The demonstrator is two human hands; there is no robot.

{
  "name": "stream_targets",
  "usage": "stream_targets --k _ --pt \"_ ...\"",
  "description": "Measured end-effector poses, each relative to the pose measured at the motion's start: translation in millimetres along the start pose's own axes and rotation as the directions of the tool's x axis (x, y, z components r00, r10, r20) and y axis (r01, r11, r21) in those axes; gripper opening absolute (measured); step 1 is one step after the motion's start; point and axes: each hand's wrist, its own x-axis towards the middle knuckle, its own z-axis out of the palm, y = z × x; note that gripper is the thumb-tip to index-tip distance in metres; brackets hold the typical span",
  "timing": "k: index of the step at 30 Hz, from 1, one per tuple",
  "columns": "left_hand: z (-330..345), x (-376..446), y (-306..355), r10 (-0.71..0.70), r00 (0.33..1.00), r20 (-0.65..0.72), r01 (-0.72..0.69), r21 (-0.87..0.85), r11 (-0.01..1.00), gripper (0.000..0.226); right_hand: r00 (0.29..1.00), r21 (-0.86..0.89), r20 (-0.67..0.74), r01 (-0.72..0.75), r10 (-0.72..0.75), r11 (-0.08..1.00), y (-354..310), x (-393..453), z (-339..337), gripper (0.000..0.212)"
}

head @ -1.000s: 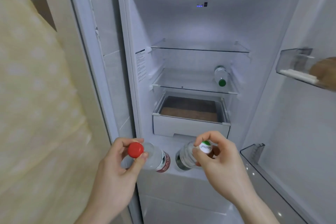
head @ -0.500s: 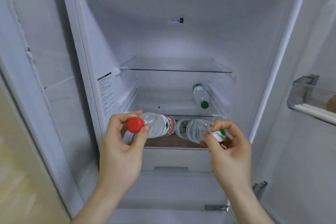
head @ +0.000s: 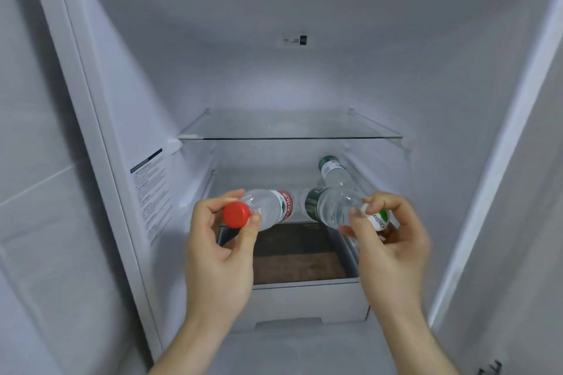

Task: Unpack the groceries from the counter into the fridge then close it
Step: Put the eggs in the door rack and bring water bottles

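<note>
Inside the open fridge [head: 122,100], my left hand [head: 219,256] pinches the neck of a clear water bottle with a red cap [head: 262,211], thumb and fingers curled just behind the cap. The bottle lies on its side, cap toward me, its red-and-white label pointing into the fridge. My right hand [head: 391,250] grips a second clear bottle, green-labelled with a white-and-green cap [head: 335,211], fingers closed round its neck and cap; it too is held on its side, base aimed inward and to the left. The bases of the two bottles come close together at the centre, though I cannot tell whether they touch. Both are held at about the level of the lower glass shelf [head: 213,189], above the open white drawer [head: 304,298], whose brown bottom shows below my hands. A third bottle, green-labelled [head: 333,175], lies on its side at the right rear of that lower shelf, just behind the bottle in my right hand. The upper glass shelf [head: 289,131] sits above. A printed sticker [head: 150,192] is on the left inner wall.
</note>
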Motion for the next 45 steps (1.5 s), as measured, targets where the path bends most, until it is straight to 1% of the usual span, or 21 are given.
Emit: stream_targets --k 2,3,6,8,12,16,19,22,25,27,30,33,36,39,42,45 --pt "3.0 6.1 -5.5 0.002 1.000 -0.010 -0.002 0.010 1.000 0.028 1.000 -0.027 -0.003 -0.007 0.007 1.000 9.0 4.7 4.2 0.033" --pt "5.1 8.7 -7.9 0.000 1.000 -0.016 0.000 0.009 1.000 0.029 1.000 -0.046 0.001 -0.010 0.010 0.999 14.0 7.6 6.0 0.035" --pt "10.8 15.1 -16.2 0.001 1.000 -0.020 -0.001 0.011 1.000 0.029 1.000 -0.086 0.022 0.005 -0.003 0.996 30.0 14.8 10.0 0.026" --pt "13.6 18.7 -22.2 -0.004 1.000 -0.018 0.005 0.017 1.000 0.028 0.998 -0.110 0.061 0.001 0.006 0.994 41.1 17.3 11.7 0.023" --pt "18.9 24.5 -35.5 0.002 1.000 -0.016 -0.002 0.011 1.000 0.029 0.993 -0.254 0.119 0.012 0.019 0.967 61.4 24.0 20.8 0.039" --pt "27.8 32.8 -47.4 -0.025 1.000 -0.019 0.025 -0.006 1.000 0.031 0.975 -0.384 0.196 -0.021 0.103 0.923 83.0 28.9 29.0 0.036" --pt "32.3 38.0 -54.2 -0.035 0.999 -0.003 0.035 0.001 0.999 0.039 0.966 -0.444 0.220 -0.024 0.135 0.896 95.1 28.9 34.7 0.034" --pt "35.9 41.6 -64.1 -0.055 0.998 0.019 0.054 0.041 0.998 0.043 0.968 -0.496 0.222 0.012 0.113 0.868 104.8 31.8 38.8 0.036" --pt "39.5 47.2 -72.6 -0.059 0.998 0.036 0.056 0.086 0.995 0.042 0.968 -0.571 0.239 0.076 0.077 0.818 113.4 35.5 43.2 0.039" --pt "41.4 52.8 -77.7 -0.043 0.998 0.053 0.036 0.125 0.992 0.040 0.968 -0.592 0.242 0.088 0.073 0.801 119.9 38.6 44.9 0.041" --pt "45.1 60.3 -83.9 -0.034 0.995 0.089 0.015 0.210 0.978 0.042 0.954 -0.624 0.273 0.077 0.124 0.778 128.2 41.2 47.1 0.041" --pt "52.0 65.9 -91.1 -0.041 0.993 0.109 0.008 0.292 0.956 0.044 0.936 -0.635 0.315 0.085 0.157 0.768 135.1 44.0 50.1 0.037" --pt "60.2 71.8 -98.8 -0.077 0.987 0.142 0.020 0.368 0.930 0.050 0.927 -0.658 0.330 0.092 0.177 0.748 138.8 45.9 51.9 0.031" --pt "68.6 76.1 -104.5 -0.118 0.972 0.205 0.018 0.433 0.901 0.054 0.930 -0.665 0.319 0.081 0.184 0.743 140.7 46.0 50.0 0.028" --pt "76.2 79.8 -110.6 -0.154 0.956 0.250 0.022 0.462 0.887 0.053 0.925 -0.652 0.319 0.056 0.207 0.757 139.0 44.8 46.0 0.032" --pt "83.7 87.1 -115.8 -0.177 0.941 0.290 0.017 0.481 0.877 0.050 0.920 -0.640 0.301 0.000 0.251 0.768 134.0 46.0 42.6 0.038"
